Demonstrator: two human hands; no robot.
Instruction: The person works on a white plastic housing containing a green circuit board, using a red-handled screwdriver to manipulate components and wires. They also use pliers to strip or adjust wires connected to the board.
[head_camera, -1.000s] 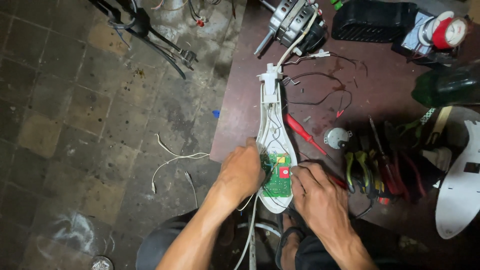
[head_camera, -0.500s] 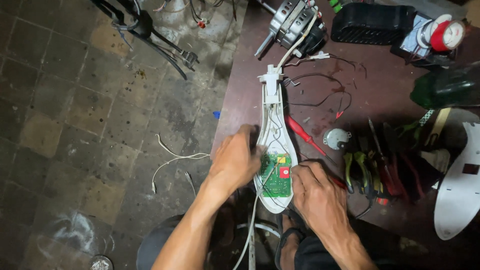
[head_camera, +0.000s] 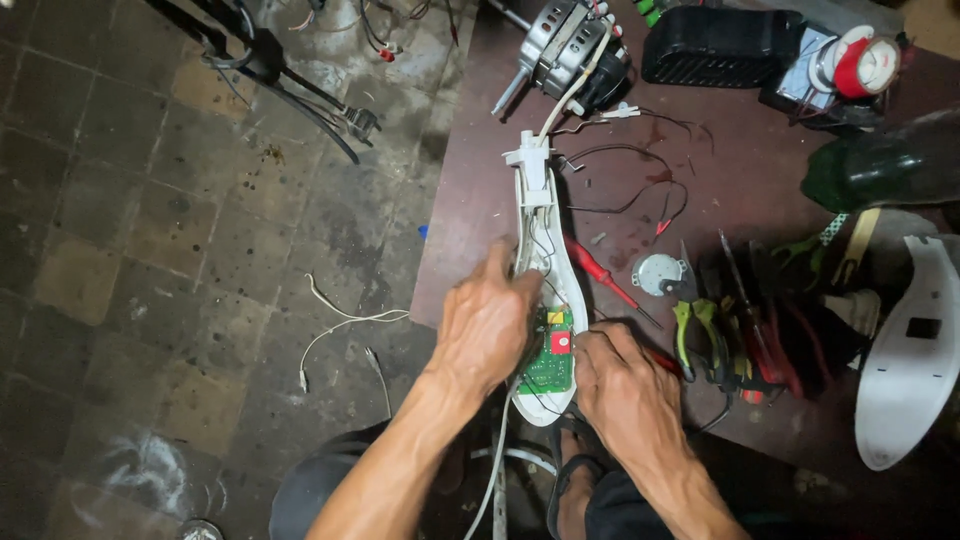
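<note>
The left hand (head_camera: 487, 325) is curled against the left edge of a long white plastic housing (head_camera: 545, 270), its fingers wrapped onto the rim and its thumb raised beside the shell's inner channel, so it grips the housing from that side. The right hand (head_camera: 622, 385) sits at the housing's right edge near its rounded lower end, fingers bent and pressed against the shell; whether they pinch anything small there cannot be told.

Between the two hands, inside the housing, lies a green circuit board (head_camera: 550, 365) with a red part and a yellow part on its upper half. The housing lies along the left edge of the brown table (head_camera: 760, 190), its rounded end hanging just past the near edge. Its long axis runs nearly straight away from the person, the narrow white neck pointing to the far side, the broad end toward the body.

Beyond the housing's narrow tip, a cable leads to an electric motor (head_camera: 565, 45). To the housing's right, just beside it, lies a red-handled screwdriver (head_camera: 600, 275); farther right are green-handled pliers (head_camera: 700, 325) among other tools, and well apart to the right a second white shell (head_camera: 905, 360). Left of the housing, on the tiled floor, lies a loose white wire (head_camera: 345, 325).
</note>
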